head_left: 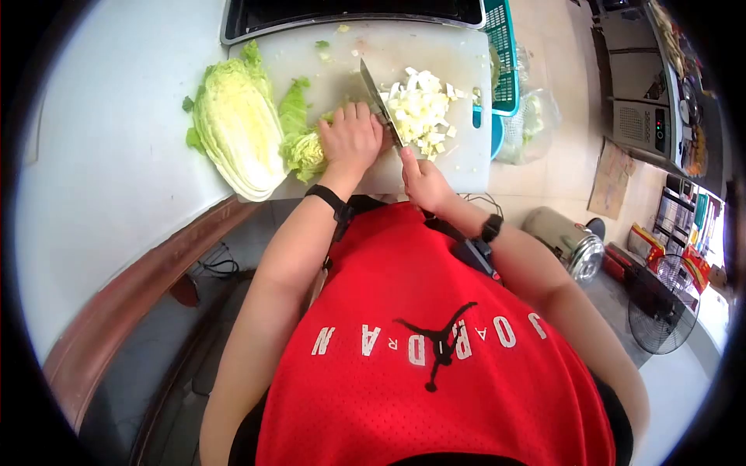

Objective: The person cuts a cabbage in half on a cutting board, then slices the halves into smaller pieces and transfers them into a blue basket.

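My right hand (426, 185) is closed around the handle of a kitchen knife (379, 97), whose blade points away from me over the white cutting board (462, 70). Just left of the blade, my left hand (351, 140) presses down on a piece of napa cabbage (305, 153); its leafy end sticks out to the left, and the part under the palm is hidden. Right of the blade lies a pile of chopped cabbage (421, 109). A large cut napa cabbage (238, 128) rests at the board's left edge.
A dark tray (353, 15) stands behind the board. To the right are a teal basket (503, 58) and a plastic bag of greens (536, 113). Lower right, a metal pot (556, 233) and a fan (663, 303) stand on the floor.
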`<state>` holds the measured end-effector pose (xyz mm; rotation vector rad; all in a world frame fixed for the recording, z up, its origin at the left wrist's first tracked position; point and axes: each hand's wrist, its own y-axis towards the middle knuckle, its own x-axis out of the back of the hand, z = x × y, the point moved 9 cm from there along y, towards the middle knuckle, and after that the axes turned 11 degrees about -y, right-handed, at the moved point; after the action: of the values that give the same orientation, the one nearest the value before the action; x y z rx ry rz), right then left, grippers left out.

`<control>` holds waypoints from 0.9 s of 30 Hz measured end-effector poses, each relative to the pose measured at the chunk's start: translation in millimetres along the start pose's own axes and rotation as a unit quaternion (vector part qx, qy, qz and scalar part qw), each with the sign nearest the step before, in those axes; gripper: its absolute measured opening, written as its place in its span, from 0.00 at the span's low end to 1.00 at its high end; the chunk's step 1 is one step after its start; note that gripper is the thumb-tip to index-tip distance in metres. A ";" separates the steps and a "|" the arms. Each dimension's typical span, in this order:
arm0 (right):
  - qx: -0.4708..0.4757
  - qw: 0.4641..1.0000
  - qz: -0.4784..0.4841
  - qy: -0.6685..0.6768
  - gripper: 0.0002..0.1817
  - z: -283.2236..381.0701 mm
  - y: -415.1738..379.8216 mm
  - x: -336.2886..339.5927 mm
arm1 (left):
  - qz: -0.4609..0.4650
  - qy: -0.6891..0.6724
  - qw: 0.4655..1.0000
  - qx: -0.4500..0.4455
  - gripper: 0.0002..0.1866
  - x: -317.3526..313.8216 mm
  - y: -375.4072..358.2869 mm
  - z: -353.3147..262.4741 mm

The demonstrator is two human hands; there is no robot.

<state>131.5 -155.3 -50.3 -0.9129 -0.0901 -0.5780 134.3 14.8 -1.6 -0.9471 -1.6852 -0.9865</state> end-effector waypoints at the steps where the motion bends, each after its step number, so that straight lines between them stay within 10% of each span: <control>1: 0.012 0.999 -0.015 -0.036 0.43 1.9 6.4 1.0 | 0.002 0.003 1.000 0.002 0.11 0.0 -1.0 0.3; 16: 0.009 0.998 0.030 0.057 0.37 37.7 -9.5 43.5 | 0.019 -0.034 0.992 0.119 0.15 8.7 9.0 0.9; 27: 0.039 0.999 0.004 -0.013 0.38 37.4 -33.9 36.9 | -0.006 0.009 0.999 0.042 0.16 15.4 -5.8 1.5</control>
<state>151.7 -158.6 8.9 -0.8447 -0.1315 -0.5514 124.4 16.3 11.6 -0.8711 -1.7053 -0.9230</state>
